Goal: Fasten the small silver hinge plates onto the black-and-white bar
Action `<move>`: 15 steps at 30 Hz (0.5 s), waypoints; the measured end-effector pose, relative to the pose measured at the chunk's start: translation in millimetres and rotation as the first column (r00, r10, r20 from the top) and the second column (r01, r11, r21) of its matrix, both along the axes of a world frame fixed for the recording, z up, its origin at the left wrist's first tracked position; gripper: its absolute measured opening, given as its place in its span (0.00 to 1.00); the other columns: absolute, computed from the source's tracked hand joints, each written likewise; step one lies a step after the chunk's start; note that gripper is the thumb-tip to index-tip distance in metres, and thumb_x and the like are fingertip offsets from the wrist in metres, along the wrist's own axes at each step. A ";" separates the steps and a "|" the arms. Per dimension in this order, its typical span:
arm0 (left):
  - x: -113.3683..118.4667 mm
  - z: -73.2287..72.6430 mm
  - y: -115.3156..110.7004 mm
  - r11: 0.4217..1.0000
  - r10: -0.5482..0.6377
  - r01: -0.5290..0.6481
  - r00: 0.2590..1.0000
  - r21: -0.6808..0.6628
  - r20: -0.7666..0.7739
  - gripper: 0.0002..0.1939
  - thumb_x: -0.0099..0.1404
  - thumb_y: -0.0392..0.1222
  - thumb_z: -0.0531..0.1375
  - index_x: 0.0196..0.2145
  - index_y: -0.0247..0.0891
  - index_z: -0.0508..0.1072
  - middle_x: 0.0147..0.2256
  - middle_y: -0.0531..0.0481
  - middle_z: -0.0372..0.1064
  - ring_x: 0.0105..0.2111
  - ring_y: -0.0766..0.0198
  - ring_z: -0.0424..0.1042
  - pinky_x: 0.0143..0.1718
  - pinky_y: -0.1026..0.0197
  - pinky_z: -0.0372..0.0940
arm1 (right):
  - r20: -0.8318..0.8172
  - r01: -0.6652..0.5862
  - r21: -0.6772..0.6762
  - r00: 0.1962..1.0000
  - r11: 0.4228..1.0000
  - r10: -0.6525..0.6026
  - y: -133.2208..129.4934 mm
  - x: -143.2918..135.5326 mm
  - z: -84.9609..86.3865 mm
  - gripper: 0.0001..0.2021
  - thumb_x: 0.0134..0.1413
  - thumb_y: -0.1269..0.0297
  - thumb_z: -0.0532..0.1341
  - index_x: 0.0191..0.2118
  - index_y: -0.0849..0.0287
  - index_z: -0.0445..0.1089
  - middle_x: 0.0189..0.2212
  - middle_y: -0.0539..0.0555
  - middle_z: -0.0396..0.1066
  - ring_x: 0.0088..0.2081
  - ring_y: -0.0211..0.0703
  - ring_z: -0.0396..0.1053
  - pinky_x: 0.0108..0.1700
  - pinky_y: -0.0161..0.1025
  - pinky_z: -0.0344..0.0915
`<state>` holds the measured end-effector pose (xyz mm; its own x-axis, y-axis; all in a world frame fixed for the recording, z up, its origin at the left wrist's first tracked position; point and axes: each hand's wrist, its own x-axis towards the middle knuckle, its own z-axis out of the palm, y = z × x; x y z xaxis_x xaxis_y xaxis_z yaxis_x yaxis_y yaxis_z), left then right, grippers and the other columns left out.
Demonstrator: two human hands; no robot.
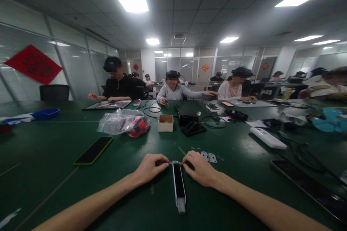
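Note:
A long, narrow device [179, 184] with a white frame, a black face and a grey end lies on the green table in front of me, its grey end towards me. My left hand [153, 168] is closed in a pinch at the left of its far end. Opposite it, my right hand [199, 168] pinches at the right of that same end. Something thin and small shows between the fingertips and the device, too small to name. Just beyond my right hand lie several small metal plates [208, 157] and washers [220, 158].
A green-edged phone [93, 151] lies to the left, a bagged red item [126, 122] beyond it. Ahead are a small box [165, 123] and a black soldering-type stand [189, 121]. To the right are a white case [268, 138], cables and a dark tablet [309, 187]. Co-workers sit opposite.

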<state>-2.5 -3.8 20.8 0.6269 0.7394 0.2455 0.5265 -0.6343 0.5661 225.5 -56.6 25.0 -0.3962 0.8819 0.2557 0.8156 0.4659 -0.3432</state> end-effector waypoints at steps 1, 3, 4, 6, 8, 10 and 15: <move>-0.1 -0.2 0.1 1.000 -0.005 0.005 1.000 0.009 0.002 0.09 0.62 0.42 0.58 0.37 0.39 0.77 0.31 0.54 0.75 0.29 0.67 0.70 0.32 0.68 0.61 | -0.004 -0.001 -0.005 1.000 1.000 0.001 -0.1 0.0 0.2 0.09 0.59 0.68 0.53 0.38 0.61 0.70 0.37 0.55 0.68 0.37 0.43 0.63 0.41 0.41 0.62; -0.2 -0.2 -0.1 0.999 -0.010 0.010 1.000 0.030 0.002 0.09 0.62 0.42 0.58 0.37 0.39 0.77 0.32 0.54 0.75 0.29 0.67 0.70 0.33 0.68 0.61 | -0.010 -0.005 -0.007 1.000 1.000 0.005 -0.1 0.0 0.0 0.09 0.59 0.68 0.53 0.38 0.61 0.70 0.37 0.55 0.68 0.37 0.42 0.63 0.41 0.41 0.62; -0.2 0.1 -0.4 0.999 -0.009 0.009 1.000 0.038 -0.001 0.09 0.62 0.42 0.58 0.37 0.39 0.77 0.32 0.54 0.75 0.30 0.67 0.71 0.33 0.68 0.61 | -0.012 -0.006 -0.006 1.000 1.000 0.006 0.0 0.0 -0.3 0.09 0.59 0.67 0.53 0.38 0.61 0.70 0.37 0.55 0.68 0.38 0.42 0.63 0.41 0.41 0.62; -0.1 0.9 -1.0 0.999 -0.007 0.007 1.000 0.042 -0.009 0.09 0.63 0.42 0.58 0.37 0.39 0.77 0.33 0.54 0.76 0.30 0.66 0.71 0.34 0.68 0.62 | -0.011 -0.005 -0.004 1.000 1.000 0.004 0.5 0.3 -1.4 0.09 0.59 0.67 0.53 0.38 0.61 0.70 0.36 0.55 0.67 0.38 0.42 0.63 0.41 0.41 0.62; 0.3 1.7 -1.2 0.999 -0.014 0.014 1.000 0.035 -0.019 0.10 0.63 0.42 0.57 0.38 0.39 0.77 0.34 0.53 0.76 0.31 0.65 0.72 0.35 0.67 0.62 | -0.015 -0.007 -0.001 1.000 1.000 0.007 1.2 1.0 -2.6 0.09 0.59 0.67 0.53 0.38 0.61 0.70 0.36 0.55 0.67 0.38 0.42 0.63 0.41 0.41 0.62; 0.8 2.0 -1.0 0.999 -0.027 0.027 0.999 0.029 -0.027 0.10 0.64 0.42 0.57 0.39 0.39 0.77 0.35 0.52 0.76 0.33 0.65 0.73 0.37 0.66 0.63 | -0.024 -0.017 0.006 1.000 1.000 0.017 1.6 1.9 -3.6 0.09 0.59 0.67 0.53 0.38 0.61 0.70 0.36 0.55 0.67 0.38 0.42 0.63 0.41 0.41 0.62; 1.8 3.0 -1.2 0.999 -0.046 0.046 0.999 0.018 -0.026 0.10 0.64 0.41 0.57 0.39 0.38 0.76 0.36 0.52 0.76 0.33 0.64 0.73 0.37 0.66 0.63 | -0.037 -0.031 -0.001 0.999 1.000 0.031 2.3 3.3 -5.0 0.09 0.60 0.67 0.53 0.38 0.60 0.70 0.36 0.54 0.67 0.37 0.41 0.63 0.39 0.40 0.62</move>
